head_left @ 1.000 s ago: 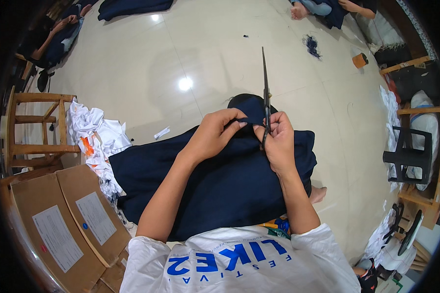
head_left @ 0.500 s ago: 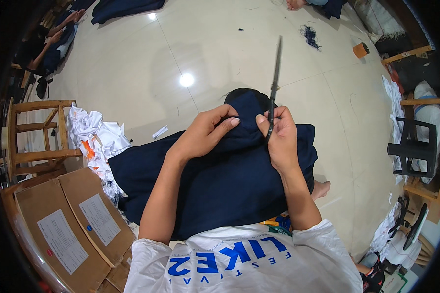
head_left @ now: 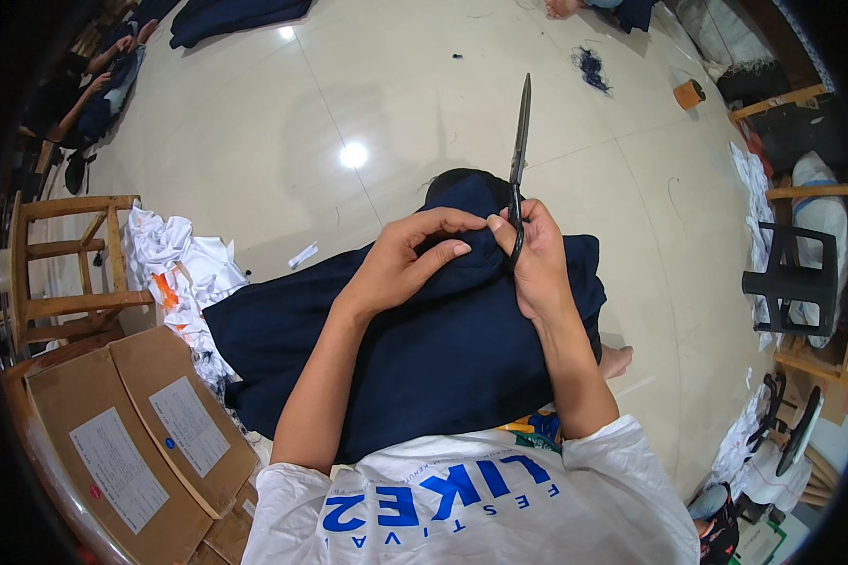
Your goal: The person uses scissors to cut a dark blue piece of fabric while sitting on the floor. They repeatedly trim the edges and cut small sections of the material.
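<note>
Dark navy cloth (head_left: 448, 353) lies spread over my lap, its upper part bunched beneath my fingers. My right hand (head_left: 541, 259) is closed around the dark handles of a pair of scissors (head_left: 521, 141), whose closed blades point away from me. My left hand (head_left: 396, 264) rests over the cloth with thumb and forefinger apart. Its forefinger tip reaches to the right thumb, right at the cloth's raised part. Whether a thread or seam lies between those fingertips is too small to see. The left hand's other fingers are mostly hidden.
White cloth scraps (head_left: 184, 259) lie left of my lap by a wooden stool (head_left: 80, 306). Cardboard boxes (head_left: 113, 443) stand nearer. On the right is a black plastic stool (head_left: 791, 282). A thread tangle (head_left: 591, 71) lies ahead; another person's hands (head_left: 94, 85) work at far left.
My left thumb and forefinger have come apart, and the forefinger has reached right to the right thumb. The scissors have tilted slightly, showing more of the blades' flat side and a handle loop.
</note>
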Demonstrator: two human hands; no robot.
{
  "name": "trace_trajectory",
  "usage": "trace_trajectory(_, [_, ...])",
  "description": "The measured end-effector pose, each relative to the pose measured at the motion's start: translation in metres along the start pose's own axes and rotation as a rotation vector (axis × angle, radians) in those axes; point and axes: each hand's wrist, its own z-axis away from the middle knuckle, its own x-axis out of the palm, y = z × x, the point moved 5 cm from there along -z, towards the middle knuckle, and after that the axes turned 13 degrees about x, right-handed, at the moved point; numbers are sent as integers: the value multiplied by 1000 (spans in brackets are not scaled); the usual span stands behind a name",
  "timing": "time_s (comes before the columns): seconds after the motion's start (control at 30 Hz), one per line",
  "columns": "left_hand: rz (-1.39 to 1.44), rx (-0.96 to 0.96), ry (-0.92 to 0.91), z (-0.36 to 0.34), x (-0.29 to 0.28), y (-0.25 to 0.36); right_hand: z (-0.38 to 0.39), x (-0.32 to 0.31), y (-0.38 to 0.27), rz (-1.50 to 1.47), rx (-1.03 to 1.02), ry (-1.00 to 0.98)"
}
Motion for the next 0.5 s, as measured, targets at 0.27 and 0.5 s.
trace_trajectory(0.27, [-150, 54, 44, -1, -7, -10, -5, -1, 3, 20, 100, -26])
trace_trajectory(0.5, [-388, 170, 12, -3, -1, 9, -6, 3, 1, 98, 226, -20])
